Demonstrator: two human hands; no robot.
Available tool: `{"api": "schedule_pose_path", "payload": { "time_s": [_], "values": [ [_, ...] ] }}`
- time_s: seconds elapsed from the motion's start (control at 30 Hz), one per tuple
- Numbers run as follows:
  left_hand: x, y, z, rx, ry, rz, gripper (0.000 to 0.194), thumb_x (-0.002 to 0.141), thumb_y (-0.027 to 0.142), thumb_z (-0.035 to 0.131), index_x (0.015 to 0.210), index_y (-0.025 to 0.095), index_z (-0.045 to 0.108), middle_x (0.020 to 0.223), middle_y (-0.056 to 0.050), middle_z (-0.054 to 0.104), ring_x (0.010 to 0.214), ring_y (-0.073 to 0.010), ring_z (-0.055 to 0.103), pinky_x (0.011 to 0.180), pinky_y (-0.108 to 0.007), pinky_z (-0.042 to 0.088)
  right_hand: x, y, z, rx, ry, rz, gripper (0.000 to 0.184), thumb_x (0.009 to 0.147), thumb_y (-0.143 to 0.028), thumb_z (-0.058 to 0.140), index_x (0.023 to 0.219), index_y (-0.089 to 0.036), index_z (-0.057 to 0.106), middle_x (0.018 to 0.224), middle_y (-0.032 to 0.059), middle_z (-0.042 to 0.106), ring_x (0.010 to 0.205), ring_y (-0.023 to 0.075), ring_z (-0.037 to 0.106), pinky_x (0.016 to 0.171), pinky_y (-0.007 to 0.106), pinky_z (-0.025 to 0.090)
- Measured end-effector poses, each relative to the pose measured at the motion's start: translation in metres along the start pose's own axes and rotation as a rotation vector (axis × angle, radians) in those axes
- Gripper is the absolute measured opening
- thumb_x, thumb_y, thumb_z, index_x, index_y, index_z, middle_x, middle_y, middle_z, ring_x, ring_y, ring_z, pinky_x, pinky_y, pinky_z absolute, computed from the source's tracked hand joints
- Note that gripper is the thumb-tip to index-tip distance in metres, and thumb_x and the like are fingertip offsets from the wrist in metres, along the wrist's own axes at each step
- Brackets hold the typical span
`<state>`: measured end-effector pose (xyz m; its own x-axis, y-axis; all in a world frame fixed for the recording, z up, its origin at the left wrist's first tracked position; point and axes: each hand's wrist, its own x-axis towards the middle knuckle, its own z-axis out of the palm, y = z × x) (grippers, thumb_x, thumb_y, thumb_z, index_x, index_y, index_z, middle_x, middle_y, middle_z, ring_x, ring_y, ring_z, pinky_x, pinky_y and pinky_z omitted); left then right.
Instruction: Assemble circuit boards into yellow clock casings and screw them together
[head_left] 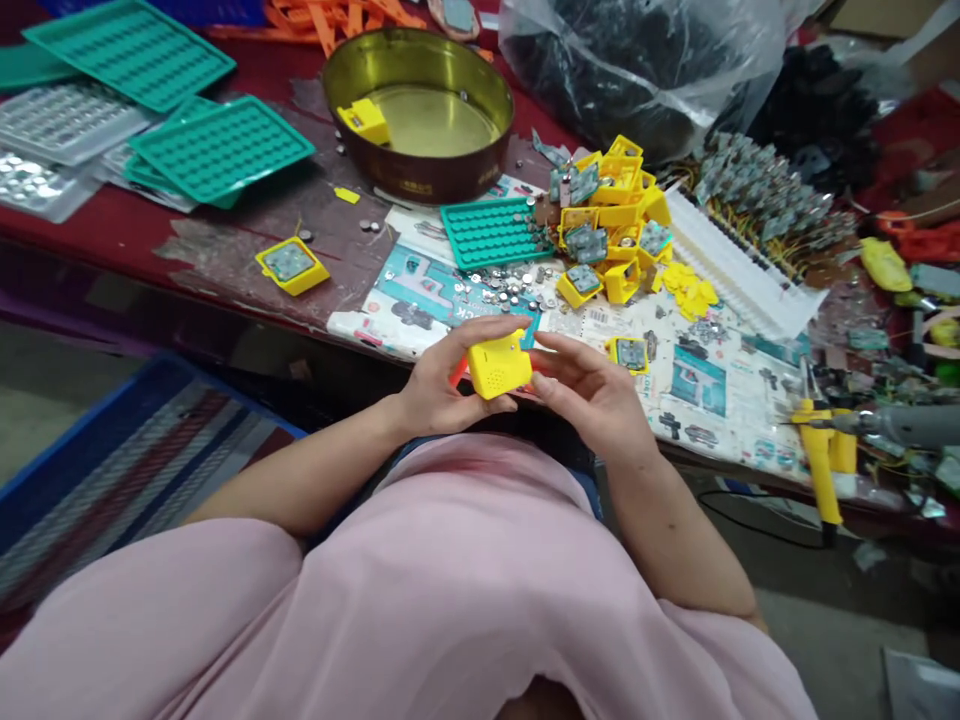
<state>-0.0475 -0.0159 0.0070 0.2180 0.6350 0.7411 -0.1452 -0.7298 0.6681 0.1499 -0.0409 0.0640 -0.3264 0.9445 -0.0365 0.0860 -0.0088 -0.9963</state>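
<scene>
A small yellow plastic box (498, 366) with speaker holes sits between both hands at the table's near edge. My left hand (442, 380) wraps its fingers round the box's left side and top. My right hand (592, 385) pinches the box's right side with fingertips. Just behind lies a pile of yellow housings with circuit boards (611, 215), loose silver button cells (502, 285) and a teal cell tray (491, 232). One open yellow housing (628, 353) rests beside my right hand.
A round brass tin (420, 110) holds a yellow part. Teal trays (217, 148) and clear blister trays (52, 125) lie far left. A lone yellow housing (291, 264) sits left. Wired boards (765, 200), a yellow tool (821, 455) and a plastic bag (637, 60) crowd the right.
</scene>
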Motion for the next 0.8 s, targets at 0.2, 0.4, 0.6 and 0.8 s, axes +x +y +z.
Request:
{"api": "schedule_pose_path", "payload": {
  "time_s": [0.2,0.4,0.6,0.8],
  "values": [
    [-0.004,0.001,0.0,0.032,-0.07,-0.009,0.098,0.069,0.028,0.088,0.152,0.031,0.037,0.146,-0.01,0.058,0.137,-0.0249,0.054,0.116,-0.036,0.043,0.014,-0.006,0.004,0.166,0.021,0.124,0.04,0.076,-0.044,0.079,0.109,-0.025,0.07,0.104,0.0023,0.077,0.101,0.0186,0.073,0.09,0.036,0.064],
    [-0.003,0.005,-0.001,-0.295,0.093,-0.369,0.055,0.085,0.053,0.07,0.132,0.028,0.058,0.139,-0.01,0.062,0.125,-0.0242,0.062,0.101,-0.036,0.053,0.013,-0.007,0.011,0.12,0.001,0.017,0.034,0.08,-0.042,0.076,0.109,-0.026,0.07,0.11,0.0025,0.074,0.096,0.0153,0.073,0.085,0.033,0.065],
    [-0.001,0.012,-0.011,-0.228,0.041,-0.442,0.062,0.074,0.039,0.084,0.129,0.028,0.059,0.126,-0.006,0.067,0.11,-0.0184,0.067,0.091,-0.026,0.054,0.006,-0.011,0.01,0.046,0.063,-0.114,0.034,0.085,-0.04,0.072,0.116,-0.027,0.066,0.109,0.002,0.075,0.082,0.0112,0.073,0.077,0.028,0.066],
    [-0.006,0.007,-0.018,-0.063,-0.149,-0.434,0.062,0.075,0.032,0.082,0.132,0.025,0.057,0.13,-0.009,0.065,0.115,-0.022,0.065,0.097,-0.031,0.052,0.017,-0.028,-0.015,-0.409,-0.043,-0.356,0.029,0.086,-0.029,0.071,0.116,-0.025,0.07,0.116,0.0028,0.074,0.094,0.0116,0.072,0.078,0.024,0.063]
  ]
}}
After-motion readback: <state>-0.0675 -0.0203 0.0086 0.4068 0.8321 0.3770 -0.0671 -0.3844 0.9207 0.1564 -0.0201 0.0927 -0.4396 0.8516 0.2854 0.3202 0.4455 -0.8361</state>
